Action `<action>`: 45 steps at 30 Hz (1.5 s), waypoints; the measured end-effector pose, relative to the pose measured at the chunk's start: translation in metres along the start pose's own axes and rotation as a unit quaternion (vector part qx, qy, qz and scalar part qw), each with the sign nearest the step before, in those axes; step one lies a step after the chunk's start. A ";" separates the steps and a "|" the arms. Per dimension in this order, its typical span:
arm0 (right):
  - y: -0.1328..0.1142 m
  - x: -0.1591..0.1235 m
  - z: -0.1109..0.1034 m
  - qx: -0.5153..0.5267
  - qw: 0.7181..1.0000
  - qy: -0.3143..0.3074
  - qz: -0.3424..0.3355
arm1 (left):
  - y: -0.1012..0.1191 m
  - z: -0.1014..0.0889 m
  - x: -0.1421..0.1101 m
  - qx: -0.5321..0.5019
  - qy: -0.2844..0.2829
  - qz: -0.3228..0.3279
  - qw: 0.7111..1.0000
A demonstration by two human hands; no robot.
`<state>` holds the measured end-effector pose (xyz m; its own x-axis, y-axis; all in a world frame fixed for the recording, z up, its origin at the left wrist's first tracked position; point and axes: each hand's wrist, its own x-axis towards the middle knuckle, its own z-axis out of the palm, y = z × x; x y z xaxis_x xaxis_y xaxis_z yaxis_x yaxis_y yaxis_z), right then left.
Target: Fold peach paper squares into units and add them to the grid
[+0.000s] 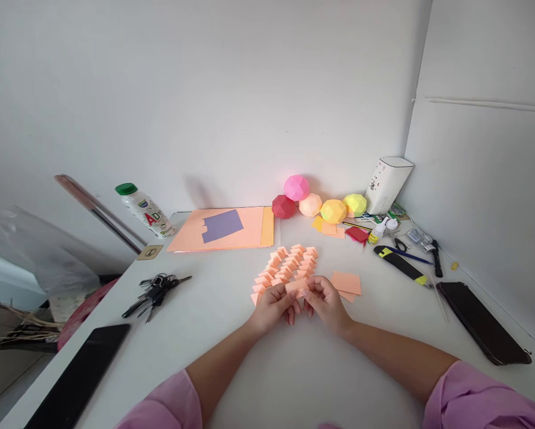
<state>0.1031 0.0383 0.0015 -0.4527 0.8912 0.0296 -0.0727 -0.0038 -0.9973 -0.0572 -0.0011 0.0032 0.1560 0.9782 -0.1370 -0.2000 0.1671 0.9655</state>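
My left hand (pixel 274 307) and my right hand (pixel 325 301) meet over the white table (pixel 214 310), both pinched on one small folded peach paper piece (pixel 296 285). Just beyond my fingers lie several folded peach paper units (pixel 288 265) in rows. A few flat peach paper squares (pixel 347 283) lie to the right of my right hand.
Paper balls in pink (pixel 296 187), red, peach, yellow (pixel 333 211) and green sit at the back wall. Peach sheets with a purple sheet (pixel 223 226), a bottle (pixel 145 210), keys (pixel 154 292), a dark tablet (pixel 77 375), a phone (pixel 482 322), a cutter (pixel 401 265), glue and a white box (pixel 390 182) surround them.
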 end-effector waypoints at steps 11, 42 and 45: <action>0.000 0.001 -0.004 -0.030 0.998 -0.045 0.024 | 0.000 -0.002 0.000 -0.016 -0.004 0.005 1.000; -0.003 -0.001 -0.002 -0.034 0.998 -0.034 0.038 | -0.002 -0.002 0.000 0.001 -0.004 0.006 1.000; 0.000 -0.001 -0.003 -0.031 0.998 -0.032 0.036 | 0.001 0.001 -0.001 0.029 -0.004 -0.006 1.000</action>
<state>0.1059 0.0388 0.0012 -0.5102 0.8591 -0.0411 0.0170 -0.0377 -0.9991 -0.0571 -0.0015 0.0049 0.1647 0.9754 -0.1465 -0.1417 0.1704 0.9751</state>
